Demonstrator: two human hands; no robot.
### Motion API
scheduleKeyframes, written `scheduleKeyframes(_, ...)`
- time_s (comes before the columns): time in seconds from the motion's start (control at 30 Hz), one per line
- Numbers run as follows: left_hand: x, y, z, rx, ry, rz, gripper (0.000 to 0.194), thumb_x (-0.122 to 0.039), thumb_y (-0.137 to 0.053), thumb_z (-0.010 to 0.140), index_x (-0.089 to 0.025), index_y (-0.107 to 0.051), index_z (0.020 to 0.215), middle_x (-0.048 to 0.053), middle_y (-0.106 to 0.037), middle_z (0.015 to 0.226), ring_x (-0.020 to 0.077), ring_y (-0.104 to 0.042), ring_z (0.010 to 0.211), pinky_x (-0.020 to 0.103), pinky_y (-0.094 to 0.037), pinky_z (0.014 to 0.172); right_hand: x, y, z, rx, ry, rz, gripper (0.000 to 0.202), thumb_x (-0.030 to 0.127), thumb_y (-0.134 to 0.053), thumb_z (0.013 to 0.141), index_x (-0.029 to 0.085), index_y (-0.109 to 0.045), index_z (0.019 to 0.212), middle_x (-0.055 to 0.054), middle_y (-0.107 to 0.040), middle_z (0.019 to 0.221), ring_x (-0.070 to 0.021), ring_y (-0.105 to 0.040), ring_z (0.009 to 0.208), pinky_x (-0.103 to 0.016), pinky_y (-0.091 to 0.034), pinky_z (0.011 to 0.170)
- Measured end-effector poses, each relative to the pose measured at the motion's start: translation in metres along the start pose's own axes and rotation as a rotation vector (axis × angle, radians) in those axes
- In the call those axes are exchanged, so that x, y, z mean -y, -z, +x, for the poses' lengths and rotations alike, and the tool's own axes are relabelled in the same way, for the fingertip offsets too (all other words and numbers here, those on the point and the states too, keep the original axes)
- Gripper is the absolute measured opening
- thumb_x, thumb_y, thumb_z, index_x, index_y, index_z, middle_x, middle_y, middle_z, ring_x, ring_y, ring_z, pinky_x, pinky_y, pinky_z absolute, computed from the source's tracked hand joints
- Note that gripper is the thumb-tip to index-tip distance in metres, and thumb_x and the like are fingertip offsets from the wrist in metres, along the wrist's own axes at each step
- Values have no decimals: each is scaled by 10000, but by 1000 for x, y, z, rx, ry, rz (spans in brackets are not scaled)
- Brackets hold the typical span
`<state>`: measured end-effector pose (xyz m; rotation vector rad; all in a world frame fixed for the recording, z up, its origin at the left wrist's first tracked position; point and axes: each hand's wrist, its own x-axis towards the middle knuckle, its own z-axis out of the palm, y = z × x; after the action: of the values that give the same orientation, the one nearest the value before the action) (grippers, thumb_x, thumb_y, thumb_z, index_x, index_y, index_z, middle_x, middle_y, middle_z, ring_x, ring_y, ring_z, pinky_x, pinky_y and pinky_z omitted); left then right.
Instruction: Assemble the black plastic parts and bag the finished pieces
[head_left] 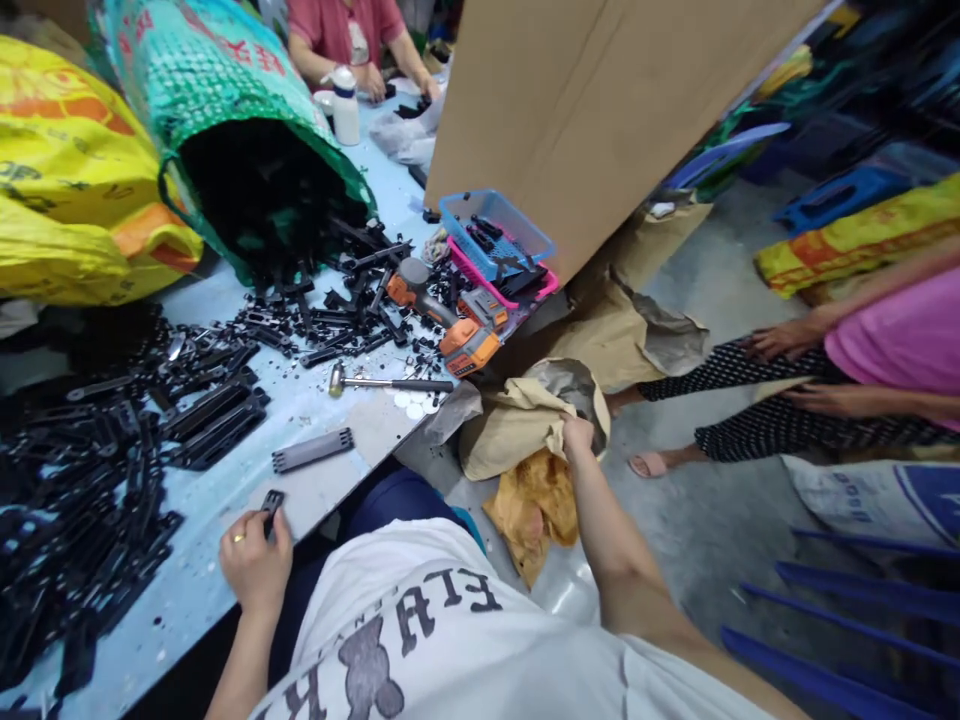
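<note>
Near the table's front edge, my left hand (257, 565) is closed on a small black plastic part (272, 505), whose end sticks out past the fingers. My right hand (577, 437) reaches down beside the table and grips the rim of a brown paper bag (501, 432); its fingers are partly hidden at the bag's mouth. A grey notched bar (313, 451) lies on the table just beyond my left hand. Farther back rests a small hammer (390, 384) with a brass-coloured head. An orange and grey cordless power tool (442, 315) lies behind the hammer.
Black plastic parts (112, 480) are heaped on the left. More spill from a green woven bag (247, 130). A blue basket (499, 235) sits on a pink one (547, 288) near a large cardboard sheet (570, 120). A person in pink (896, 335) is at right; another (352, 40) works behind.
</note>
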<state>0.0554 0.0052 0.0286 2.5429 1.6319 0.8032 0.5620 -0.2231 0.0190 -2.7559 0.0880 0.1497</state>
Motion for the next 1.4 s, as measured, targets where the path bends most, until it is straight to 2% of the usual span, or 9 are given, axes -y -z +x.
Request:
scheduleKeyframes(0.33,-1,6,-1,33,87,-57,213,-338,-485,833,-150,-585,836,119,-588,906,249,-500,875,357,-361,766,91,-7,-59,475,473,-401,180,255,-726,664,85,-677,701,-186,-668,807,-245,-633,826,-283,-428,712)
scheduleKeyframes(0.43,0,8,0,74,90,-44,216,-340,-481,838,-152,-586,851,122,-589,916,258,-502,882,358,-370,749,130,-13,-122,638,790,-367,269,407,-699,700,143,-660,668,-111,-665,769,-202,-618,788,-273,-432,744)
scheduleKeyframes(0.5,1,8,2,109,93,-54,210,-329,-463,847,-155,-582,844,124,-587,913,262,-504,881,362,-379,738,158,-21,-177,823,1281,-164,310,459,-529,834,186,-674,808,-79,-666,833,-189,-605,816,-294,-441,780)
scheduleKeyframes(0.67,2,20,10,104,190,-253,194,-309,-407,868,-177,-538,812,93,-560,853,232,-526,847,354,-414,754,224,-58,-292,663,1813,164,485,440,-551,831,200,-506,1250,-133,-578,1142,-265,-478,1111,-465,-330,977)
scheduleKeyframes(0.77,-3,32,16,76,314,-489,190,-333,-402,874,-191,-505,799,55,-540,819,187,-548,772,315,-440,699,248,-76,-323,870,1813,272,445,417,-476,882,224,-478,1283,-106,-609,1057,-225,-538,1003,-436,-388,928)
scheduleKeyframes(1.0,-21,50,40,-36,587,-972,369,-390,-485,850,-199,-447,1163,18,-527,903,38,-461,470,194,-382,464,259,-68,-353,1693,1162,465,539,491,-397,895,219,-379,1360,-19,-613,798,-101,-546,514,-236,-471,466)
scheduleKeyframes(1.1,-20,61,48,-46,459,-803,368,-343,-463,871,-209,-506,1211,49,-538,933,97,-543,675,215,-435,578,262,-59,-351,1712,1230,484,528,479,-447,876,231,-414,1341,-20,-609,875,-68,-519,513,-209,-465,471)
scheduleKeyframes(1.23,-20,72,53,-53,354,-650,341,-305,-443,886,-214,-560,1193,56,-547,902,145,-553,806,248,-461,671,270,-48,-342,1536,1610,468,500,417,-504,866,259,-428,1334,-37,-586,996,-74,-524,602,-239,-497,584)
scheduleKeyframes(1.4,-28,73,63,-265,344,-657,345,-277,-421,905,-179,-550,1210,69,-548,917,147,-551,861,275,-458,766,267,-42,-353,1323,1742,590,505,377,-477,892,252,-376,1370,-59,-569,983,-116,-536,711,-281,-506,682)
